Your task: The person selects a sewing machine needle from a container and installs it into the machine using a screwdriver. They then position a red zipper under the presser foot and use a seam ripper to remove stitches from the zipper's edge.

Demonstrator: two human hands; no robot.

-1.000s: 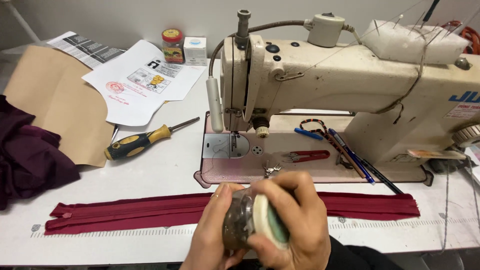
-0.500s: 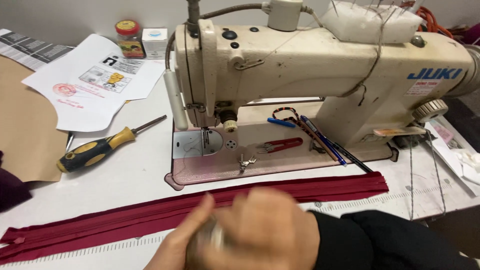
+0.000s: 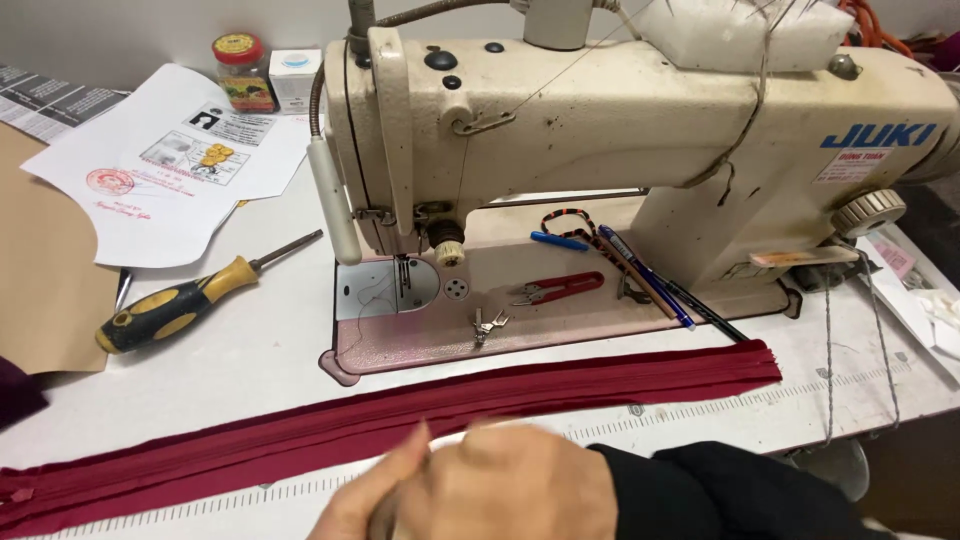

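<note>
My left hand (image 3: 362,503) and my right hand (image 3: 522,488) are pressed together at the bottom edge, blurred by motion. They close around a small round jar that is almost wholly hidden between them. A black sleeve (image 3: 720,490) covers my right forearm. Just beyond the hands a long dark red zipper tape (image 3: 560,385) lies flat across the white table, from the left edge to the right of the machine bed.
A cream sewing machine (image 3: 600,130) fills the back. On its bed lie red thread snips (image 3: 555,289), pens (image 3: 645,275) and a small metal presser foot (image 3: 488,323). To the left are a yellow-black screwdriver (image 3: 180,305), printed papers (image 3: 170,160), brown pattern paper (image 3: 40,270) and a red-lidded jar (image 3: 240,70).
My view has shifted left and closer to the machine. My hands have dropped lower in the frame, and the jar with its pale lid, plainly seen a second ago, is now hidden.
</note>
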